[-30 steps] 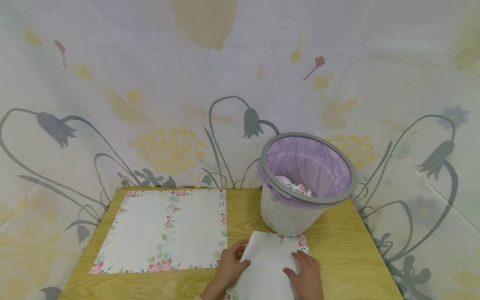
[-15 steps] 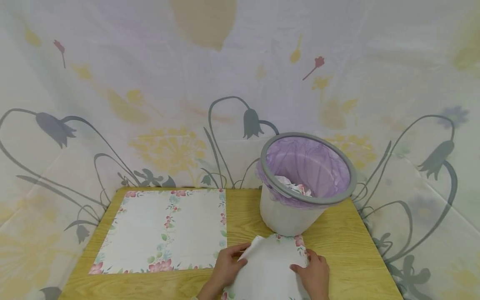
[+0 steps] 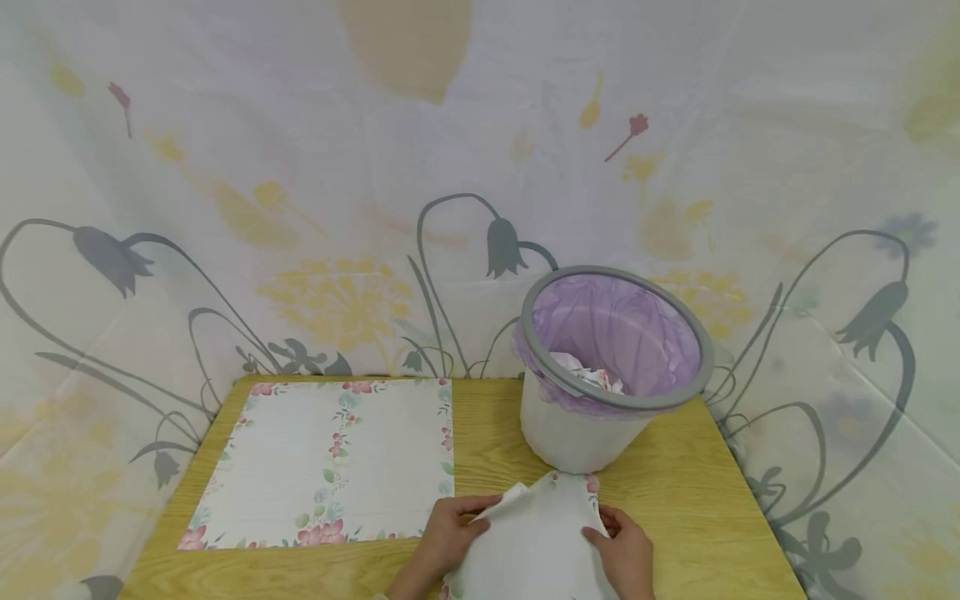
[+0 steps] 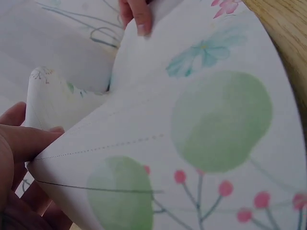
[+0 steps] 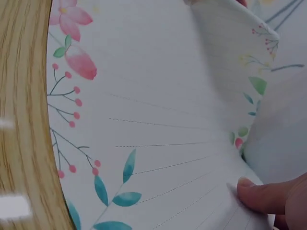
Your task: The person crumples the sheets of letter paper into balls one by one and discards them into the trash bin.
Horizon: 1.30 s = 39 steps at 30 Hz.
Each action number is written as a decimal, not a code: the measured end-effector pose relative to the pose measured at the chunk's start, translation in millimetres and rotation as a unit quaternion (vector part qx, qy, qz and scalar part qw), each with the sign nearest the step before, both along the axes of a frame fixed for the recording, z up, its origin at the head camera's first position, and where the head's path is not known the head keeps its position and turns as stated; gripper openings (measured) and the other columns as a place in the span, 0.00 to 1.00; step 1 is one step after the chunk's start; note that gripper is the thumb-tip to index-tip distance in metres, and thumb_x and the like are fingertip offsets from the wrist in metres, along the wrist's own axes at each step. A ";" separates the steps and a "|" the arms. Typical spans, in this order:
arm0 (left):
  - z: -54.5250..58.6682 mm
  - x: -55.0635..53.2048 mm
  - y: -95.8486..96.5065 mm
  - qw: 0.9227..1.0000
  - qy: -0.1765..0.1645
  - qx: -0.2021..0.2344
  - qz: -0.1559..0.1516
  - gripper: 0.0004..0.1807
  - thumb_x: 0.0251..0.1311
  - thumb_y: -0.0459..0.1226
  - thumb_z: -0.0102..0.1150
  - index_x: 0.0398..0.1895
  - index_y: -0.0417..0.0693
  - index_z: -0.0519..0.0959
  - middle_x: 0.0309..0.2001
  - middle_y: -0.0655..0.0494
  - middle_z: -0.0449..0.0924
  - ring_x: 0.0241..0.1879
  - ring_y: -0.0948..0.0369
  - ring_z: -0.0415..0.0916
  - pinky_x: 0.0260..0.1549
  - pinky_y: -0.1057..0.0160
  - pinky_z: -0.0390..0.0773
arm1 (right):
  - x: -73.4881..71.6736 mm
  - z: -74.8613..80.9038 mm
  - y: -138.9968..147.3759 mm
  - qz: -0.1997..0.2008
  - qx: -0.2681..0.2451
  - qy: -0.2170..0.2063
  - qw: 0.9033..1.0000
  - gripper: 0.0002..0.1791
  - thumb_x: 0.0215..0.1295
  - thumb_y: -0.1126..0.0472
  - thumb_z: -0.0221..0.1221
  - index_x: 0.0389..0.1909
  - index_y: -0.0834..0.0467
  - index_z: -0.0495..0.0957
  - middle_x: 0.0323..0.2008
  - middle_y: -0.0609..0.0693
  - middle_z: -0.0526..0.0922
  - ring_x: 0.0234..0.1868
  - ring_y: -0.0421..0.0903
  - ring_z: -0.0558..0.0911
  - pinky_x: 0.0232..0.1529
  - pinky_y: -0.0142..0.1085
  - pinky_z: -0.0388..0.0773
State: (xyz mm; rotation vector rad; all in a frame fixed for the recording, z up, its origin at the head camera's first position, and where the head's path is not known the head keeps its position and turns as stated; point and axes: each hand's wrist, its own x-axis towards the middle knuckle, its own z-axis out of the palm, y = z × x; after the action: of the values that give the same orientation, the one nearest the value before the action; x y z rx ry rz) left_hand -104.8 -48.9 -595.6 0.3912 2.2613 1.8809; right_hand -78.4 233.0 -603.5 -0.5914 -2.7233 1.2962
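A sheet of flower-bordered, lined paper (image 3: pixel 536 537) lies at the front of the table, bent upward along both sides. My left hand (image 3: pixel 448 537) pinches its left edge, thumb on top and fingers beneath. On the opposite edge my right hand (image 3: pixel 626 550) pinches the paper the same way. The left wrist view shows the left thumb (image 4: pixel 29 141) pressing a fold of the sheet, printed with green leaves and red berries. In the right wrist view the right thumb (image 5: pixel 261 194) presses the paper's edge, where creases fan out. The sheet's near end runs out of the head view.
Just behind the paper stands a white bin (image 3: pixel 577 437) with a grey rim and purple liner, crumpled paper (image 3: pixel 588 372) inside. Two flower-bordered panels of paper (image 3: pixel 390 458) lie flat at the left on the wooden table (image 3: pixel 697 500). A printed flower curtain (image 3: pixel 480 125) surrounds the table.
Both hands have gone from lying along the sheet to gripping its edges. The sheet's sides have bent up and its top has buckled. The bin has not moved.
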 end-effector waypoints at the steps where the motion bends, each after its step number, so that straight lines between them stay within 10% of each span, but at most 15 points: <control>1: 0.4 -0.7 -1.7 1.000 0.002 -0.004 0.003 0.19 0.57 0.24 0.66 0.51 0.49 0.86 0.48 0.56 0.86 0.50 0.61 0.81 0.49 0.63 0.80 | 0.7 1.2 -0.9 -0.003 -0.012 0.000 1.000 0.25 0.51 0.65 0.73 0.50 0.70 0.81 0.39 0.56 0.86 0.37 0.46 0.82 0.35 0.32 0.76; 12: 4.1 -10.8 -24.4 0.999 0.013 -0.011 0.049 0.19 0.56 0.27 0.67 0.52 0.46 0.85 0.45 0.52 0.87 0.45 0.58 0.81 0.39 0.66 0.80 | 2.6 7.3 -7.2 -0.017 -0.235 -0.018 0.972 0.34 0.53 0.74 0.70 0.60 0.77 0.68 0.41 0.58 0.85 0.36 0.44 0.83 0.34 0.30 0.79; 28: 11.7 -22.2 -64.1 0.994 0.015 -0.008 0.112 0.15 0.58 0.29 0.68 0.50 0.47 0.87 0.51 0.51 0.84 0.51 0.59 0.80 0.45 0.66 0.80 | 2.0 7.8 -36.0 0.130 -0.289 -0.031 0.948 0.19 0.68 0.71 0.59 0.53 0.79 0.70 0.43 0.64 0.85 0.40 0.46 0.84 0.38 0.35 0.82; 39: 35.9 -21.3 -52.8 0.978 0.163 0.063 0.113 0.13 0.53 0.25 0.69 0.44 0.37 0.87 0.44 0.45 0.87 0.45 0.63 0.83 0.40 0.69 0.82 | -6.8 42.3 -72.6 0.126 -0.341 0.007 0.932 0.28 0.72 0.70 0.55 0.69 0.76 0.60 0.57 0.71 0.77 0.45 0.52 0.84 0.39 0.42 0.85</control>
State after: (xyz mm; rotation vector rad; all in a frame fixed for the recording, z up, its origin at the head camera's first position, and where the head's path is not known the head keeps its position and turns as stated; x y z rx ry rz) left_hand -126.1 -101.7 -559.7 0.5140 2.4884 2.2253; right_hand -85.2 160.4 -561.2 -0.2523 -2.3371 2.3201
